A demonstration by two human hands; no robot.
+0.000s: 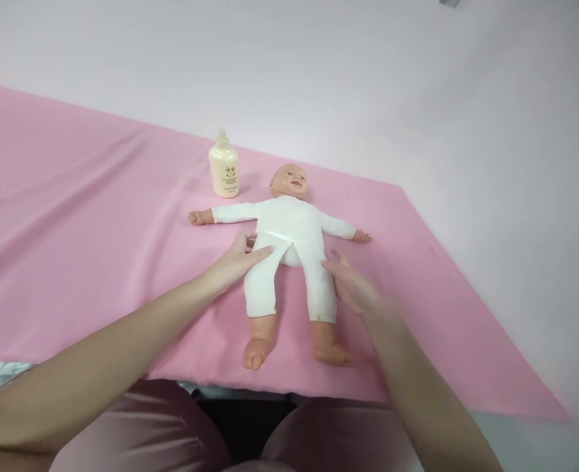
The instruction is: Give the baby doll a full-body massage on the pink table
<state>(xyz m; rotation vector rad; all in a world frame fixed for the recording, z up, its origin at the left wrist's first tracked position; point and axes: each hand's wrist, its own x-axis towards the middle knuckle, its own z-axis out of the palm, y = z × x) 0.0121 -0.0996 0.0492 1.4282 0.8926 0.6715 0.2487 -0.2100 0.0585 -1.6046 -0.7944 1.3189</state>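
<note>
A baby doll (289,219) in a white outfit lies on its back, head away from me, arms stretched out and bare feet toward me. At the doll's hip on the left side is my left hand (242,259), its thumb lying over the top of the thigh and its fingers partly hidden along the side. My right hand (353,282) is beside the other thigh, thumb against the white trouser leg and fingers apart. Neither hand is closed round the doll. Beyond the doll's left-side arm stands a cream pump bottle (225,172) with a printed label.
A pink cloth (97,216) with a few folds covers the table under the doll. Its front edge lies close to my knees (343,436). Behind it rises a plain pale wall or surface (289,72).
</note>
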